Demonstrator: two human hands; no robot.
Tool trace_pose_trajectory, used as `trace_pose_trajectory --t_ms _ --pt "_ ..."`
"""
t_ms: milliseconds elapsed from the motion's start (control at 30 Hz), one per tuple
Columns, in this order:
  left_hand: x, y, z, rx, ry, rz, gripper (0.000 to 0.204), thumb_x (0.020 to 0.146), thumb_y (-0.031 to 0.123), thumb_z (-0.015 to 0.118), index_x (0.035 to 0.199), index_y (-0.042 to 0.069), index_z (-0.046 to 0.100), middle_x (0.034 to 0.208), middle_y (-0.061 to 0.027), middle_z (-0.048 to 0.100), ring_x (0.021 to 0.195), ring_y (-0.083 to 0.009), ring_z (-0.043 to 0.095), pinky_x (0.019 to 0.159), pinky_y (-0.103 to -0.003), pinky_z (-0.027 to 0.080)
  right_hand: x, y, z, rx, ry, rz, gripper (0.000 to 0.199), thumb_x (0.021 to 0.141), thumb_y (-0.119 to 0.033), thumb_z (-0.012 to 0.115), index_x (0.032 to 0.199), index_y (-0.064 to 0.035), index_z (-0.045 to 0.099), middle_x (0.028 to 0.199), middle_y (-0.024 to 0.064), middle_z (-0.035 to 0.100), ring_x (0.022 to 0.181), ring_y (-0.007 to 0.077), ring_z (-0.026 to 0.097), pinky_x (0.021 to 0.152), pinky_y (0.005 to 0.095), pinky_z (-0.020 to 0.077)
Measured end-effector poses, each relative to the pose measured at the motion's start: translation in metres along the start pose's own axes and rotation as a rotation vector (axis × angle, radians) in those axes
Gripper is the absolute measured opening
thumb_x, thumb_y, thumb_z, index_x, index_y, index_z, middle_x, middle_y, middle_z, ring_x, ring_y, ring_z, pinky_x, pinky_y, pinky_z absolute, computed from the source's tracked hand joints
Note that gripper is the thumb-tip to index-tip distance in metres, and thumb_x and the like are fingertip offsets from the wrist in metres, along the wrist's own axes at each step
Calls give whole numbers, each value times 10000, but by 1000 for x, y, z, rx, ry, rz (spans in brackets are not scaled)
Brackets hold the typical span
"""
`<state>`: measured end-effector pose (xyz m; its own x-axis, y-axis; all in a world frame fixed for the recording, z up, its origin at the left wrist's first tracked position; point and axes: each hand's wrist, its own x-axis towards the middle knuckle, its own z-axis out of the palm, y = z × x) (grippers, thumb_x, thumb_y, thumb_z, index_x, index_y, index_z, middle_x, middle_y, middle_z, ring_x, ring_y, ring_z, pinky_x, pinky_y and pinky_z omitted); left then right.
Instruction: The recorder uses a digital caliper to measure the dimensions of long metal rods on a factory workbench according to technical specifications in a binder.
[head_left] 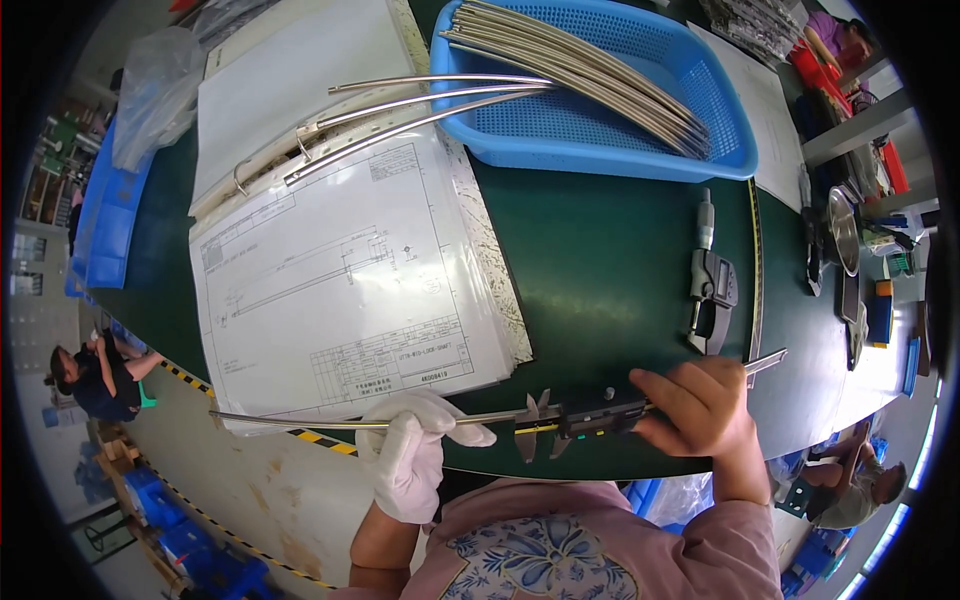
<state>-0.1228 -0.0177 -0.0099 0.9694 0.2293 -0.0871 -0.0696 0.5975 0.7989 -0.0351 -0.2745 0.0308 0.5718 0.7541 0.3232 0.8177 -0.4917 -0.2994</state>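
My left hand (405, 455), in a white glove, is closed around a long thin metal rod (290, 423) that sticks out far to the left. The rod's right end reaches the jaws of a digital caliper (600, 417); whether the jaws touch it I cannot tell. My bare right hand (700, 408) grips the caliper's body and beam, with the beam's end showing past the fingers. Both hands are at the near edge of the green table (590, 270). A digital micrometer (713, 280) lies on the table beyond my right hand.
An open ring binder with a technical drawing (330, 285) lies at left. Three separate rods (430, 98) stretch from it onto a blue basket (610, 165), which holds a bundle of rods (580, 65). A metal bowl (843, 230) stands at right. Other people sit farther off.
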Motion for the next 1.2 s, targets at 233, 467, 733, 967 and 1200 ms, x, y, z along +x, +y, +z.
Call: trace_pose_trajectory --t_ms 233,467,733,967,1200 --pt "-2 2 4 131 53 17 302 949 234 393 820 -8 520 650 -161 561 596 -270 602 559 -375 530 0 -1 0 -3 0 14 363 657 -266 692 927 -26 651 592 3 445 440 144 499 383 278 381" --pt "0 2 7 210 67 18 304 956 274 389 809 28 488 656 -117 510 568 -241 569 510 -366 526 -1 0 2 -19 18 17 391 647 -267 699 957 -35 650 588 -6 443 436 138 488 382 275 373" --pt "-5 -1 2 216 99 43 317 962 286 384 827 16 482 723 -106 501 590 -252 589 529 -396 535 1 3 -3 -168 79 5 461 617 -427 706 882 -51 668 546 -20 409 420 125 446 370 271 311" --pt "-4 -4 -3 102 52 8 286 961 252 398 856 10 509 757 -143 538 660 -308 640 593 -409 547 -10 5 -1 -154 96 -31 403 734 -397 655 912 -35 658 561 12 420 425 167 436 386 299 321" --pt "-3 -4 -5 -48 31 -8 272 967 126 357 883 -49 548 780 -169 611 712 -277 647 692 -391 542 -10 8 1 -97 39 -7 404 721 -292 605 993 5 636 585 30 441 430 180 444 399 315 342"
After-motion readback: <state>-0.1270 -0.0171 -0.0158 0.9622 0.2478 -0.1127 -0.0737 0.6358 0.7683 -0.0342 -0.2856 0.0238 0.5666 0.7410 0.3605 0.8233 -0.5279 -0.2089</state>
